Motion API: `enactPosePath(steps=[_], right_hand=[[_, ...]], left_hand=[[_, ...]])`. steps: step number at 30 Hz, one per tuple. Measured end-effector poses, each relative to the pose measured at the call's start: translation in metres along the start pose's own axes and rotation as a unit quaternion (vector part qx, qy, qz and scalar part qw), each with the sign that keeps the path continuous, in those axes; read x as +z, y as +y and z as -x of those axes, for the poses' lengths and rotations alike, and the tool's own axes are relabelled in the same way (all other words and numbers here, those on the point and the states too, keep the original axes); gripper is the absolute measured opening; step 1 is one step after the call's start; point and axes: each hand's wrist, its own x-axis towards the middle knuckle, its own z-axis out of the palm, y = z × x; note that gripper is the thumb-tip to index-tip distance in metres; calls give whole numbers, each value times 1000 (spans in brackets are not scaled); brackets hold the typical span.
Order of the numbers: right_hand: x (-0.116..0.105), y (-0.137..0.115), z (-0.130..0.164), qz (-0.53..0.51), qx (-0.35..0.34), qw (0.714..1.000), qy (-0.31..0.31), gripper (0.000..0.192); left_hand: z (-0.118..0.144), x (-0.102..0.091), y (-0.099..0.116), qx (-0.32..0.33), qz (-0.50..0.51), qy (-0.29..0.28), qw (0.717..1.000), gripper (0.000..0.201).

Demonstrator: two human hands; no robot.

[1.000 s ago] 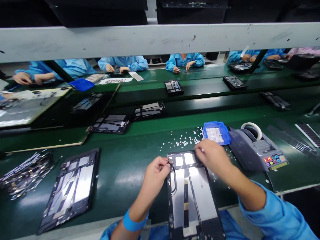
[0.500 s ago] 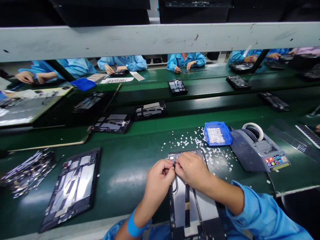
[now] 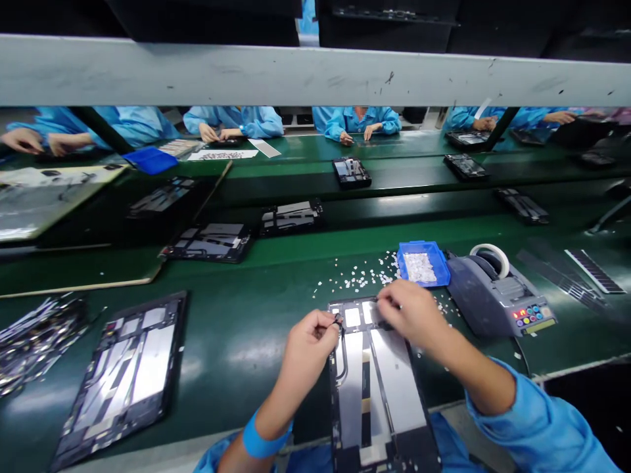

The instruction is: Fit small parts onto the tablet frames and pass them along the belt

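In front of me lies an opened tablet [image 3: 400, 374], its silver inside, dark ribbon cables and black rim showing. My left hand [image 3: 308, 345], with a blue band at the wrist, is at the tablet's upper left corner. Thumb and index finger pinch a small black part [image 3: 338, 319] there, close to a thin black cable [image 3: 344, 358]. Over the upper right corner hovers my right hand [image 3: 413, 312], slightly blurred. Its fingers are curled together, and anything between the fingertips is too small to make out.
Beyond the tablet stands a blue tray [image 3: 424, 264] of small white pieces, with more scattered around it. A tape dispenser [image 3: 497, 292] is to its right. Another opened tablet [image 3: 123, 374] and a pile of metallic strips [image 3: 39, 341] lie left. Co-workers in blue sit across the line.
My right hand has left the small black part beside my left hand and moved right, uncovering the tablet's top. My left hand still pinches at the upper left corner. The view has shifted slightly.
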Motion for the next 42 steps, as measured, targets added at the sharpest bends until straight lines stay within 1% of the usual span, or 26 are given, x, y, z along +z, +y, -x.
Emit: enactPosePath(steps=[2,3,6,8,13,18,20,21,23,25,26,27,28,29,30,32,33,34,36,38,40,42], right_hand=[[19,-17,6,-18,-52,998,-15,13],[29,-24,9,-20,-67,997,-15,13],[50,-37,11,-13,-86,996,-9,14],[55,-38,10,-8,-91,996,-5,13],[55,-33,6,-4,-92,996,-2,14],[58,-41,-5,-77,-81,993,-31,17],[52,-39,-10,-114,-67,991,-37,16],[46,-34,-12,-125,-52,990,-35,16],[25,-14,-16,-109,2,994,-24,15],[-1,13,-18,-20,89,996,-15,13],[-13,25,-19,52,142,988,-17,14],[-24,36,-19,119,192,974,-28,18],[-32,42,-20,167,223,960,-38,20],[-36,43,-20,187,231,954,-47,20],[-37,39,-20,174,217,959,-60,19],[-30,19,-22,82,154,980,-99,17],[-23,6,-24,25,129,983,-126,17],[-16,-8,-27,-24,117,980,-157,19],[-1,-29,-34,-80,121,967,-210,29],[11,-40,-42,-92,139,956,-241,35],[19,-43,-47,-87,150,950,-261,34],[24,-43,-50,-75,149,951,-261,28]], left_hand=[[1,2,1,11,-6,7,1000,14],[2,3,2,16,-8,8,1000,13],[4,5,4,31,-16,3,999,12],[5,5,5,38,-27,-1,999,13],[8,6,7,58,-62,4,996,12],[7,5,8,63,-60,-12,996,11],[6,4,6,53,-46,-18,997,11],[5,3,5,44,-38,-17,998,11],[3,0,3,25,-25,-10,999,13],[2,-2,2,13,-18,-6,1000,15],[2,-2,1,10,-17,-8,1000,16],[2,-3,1,10,-19,-11,1000,16],[2,-4,1,11,-24,-14,1000,17],[3,-4,2,14,-32,-15,999,17],[4,-5,2,21,-43,-15,999,17],[7,-7,2,42,-75,-21,996,16],[8,-10,3,55,-93,-26,994,16],[9,-13,3,67,-110,-31,991,16],[10,-21,2,88,-143,-29,985,18],[9,-30,1,105,-173,-5,979,19],[8,-38,-1,126,-204,16,971,19],[5,-43,-4,162,-234,18,959,18]])
